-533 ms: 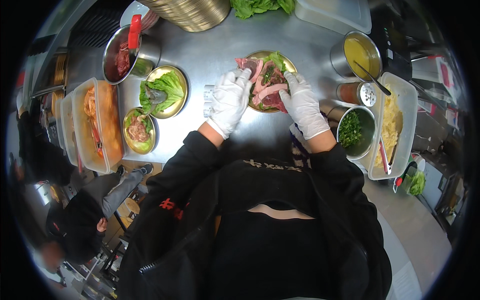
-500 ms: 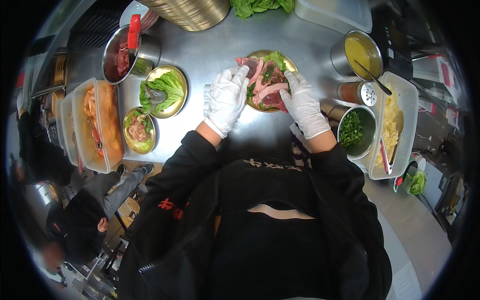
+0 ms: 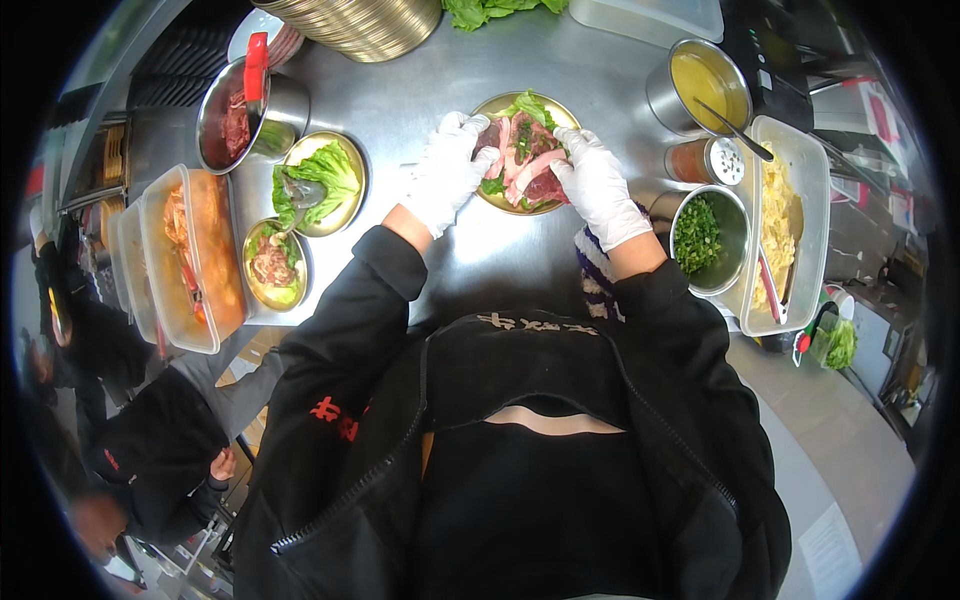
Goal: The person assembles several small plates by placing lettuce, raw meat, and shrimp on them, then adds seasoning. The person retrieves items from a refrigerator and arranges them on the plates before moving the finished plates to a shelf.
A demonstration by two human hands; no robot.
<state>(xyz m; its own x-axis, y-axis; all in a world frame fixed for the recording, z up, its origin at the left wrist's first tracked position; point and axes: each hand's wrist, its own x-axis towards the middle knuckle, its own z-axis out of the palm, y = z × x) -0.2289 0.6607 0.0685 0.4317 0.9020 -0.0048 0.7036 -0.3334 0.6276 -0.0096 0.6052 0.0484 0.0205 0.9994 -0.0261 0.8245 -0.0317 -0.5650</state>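
- Steel counter (image 3: 400, 100): room to move beyond the plate and leftward to the lettuce-lined plate (image 3: 350, 207); tighter on the right, where the shaker (image 3: 688, 163) and greens pot (image 3: 741, 240) stand near the right hand
- Gold plate (image 3: 563, 110): on the counter, between the hands
- Left hand (image 3: 442, 175) and right hand (image 3: 600, 190): gloved, fingers curved at the meat's opposite sides; whether they pinch it, I cannot tell
- Meat slices (image 3: 532, 177): already laid over lettuce (image 3: 531, 106) on the gold plate; layering looks mostly done, hands not yet off
- Green bits (image 3: 523, 140): already on the meat
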